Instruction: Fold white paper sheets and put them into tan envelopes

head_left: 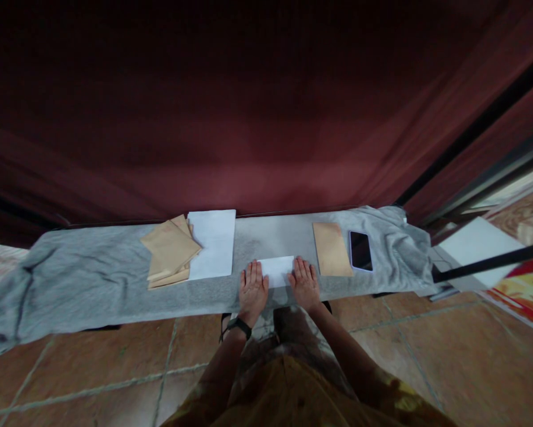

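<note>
A folded sheet of white paper (277,271) lies flat on the grey cloth in front of me. My left hand (254,287) rests on its left end, palm down with the fingers stretched out. On the right end lies my right hand (305,282), also flat, its fingers extended. To the left sits a stack of white paper (213,244), partly covered by several brown envelopes (171,249) piled unevenly. A single brown envelope (332,249) lies right of my right hand.
Grey cloth (92,267) covers the long narrow bench, wrinkled toward both ends. A phone (361,251) with a dark screen lies right of the single envelope. Behind rises a dark red surface (248,148). White sheets and a red-yellow box (526,290) stand at the far right.
</note>
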{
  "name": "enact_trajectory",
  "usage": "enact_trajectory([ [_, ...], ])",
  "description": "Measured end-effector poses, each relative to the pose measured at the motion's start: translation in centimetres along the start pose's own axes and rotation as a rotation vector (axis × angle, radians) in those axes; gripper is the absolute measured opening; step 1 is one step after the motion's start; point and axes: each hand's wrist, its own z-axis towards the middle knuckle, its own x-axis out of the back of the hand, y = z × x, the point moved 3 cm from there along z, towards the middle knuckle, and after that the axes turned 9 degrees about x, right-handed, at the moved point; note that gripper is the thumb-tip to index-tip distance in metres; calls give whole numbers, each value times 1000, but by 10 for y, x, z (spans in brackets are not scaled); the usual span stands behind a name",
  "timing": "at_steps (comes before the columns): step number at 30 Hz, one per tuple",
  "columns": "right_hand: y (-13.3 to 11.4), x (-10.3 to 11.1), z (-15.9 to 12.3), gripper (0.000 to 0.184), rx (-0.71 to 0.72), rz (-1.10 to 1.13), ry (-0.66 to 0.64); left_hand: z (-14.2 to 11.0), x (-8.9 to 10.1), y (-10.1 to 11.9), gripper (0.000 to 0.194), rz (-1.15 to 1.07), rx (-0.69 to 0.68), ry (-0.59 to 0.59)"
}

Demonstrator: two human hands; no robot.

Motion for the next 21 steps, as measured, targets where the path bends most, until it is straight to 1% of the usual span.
enact_trajectory([
  [5,6,5,1,57,-23,-18,-1,1,-1,-1,57,-1,2,5],
  [7,4,8,3,57,0,-10,-13,3,0,0,56,0,-5,1],
  [11,-11,10,14,55,91,33,-56,7,0,8,56,-17,-51,-10],
  [16,-35,7,32,49,179,92,-106,11,-5,29,57,-9,-200,-70],
  [18,-38,5,36,49,196,103,-127,11,-9,33,58,4,-218,-100],
  [21,-38,2,36,49,200,92,-153,12,-13,34,59,10,-203,-127],
])
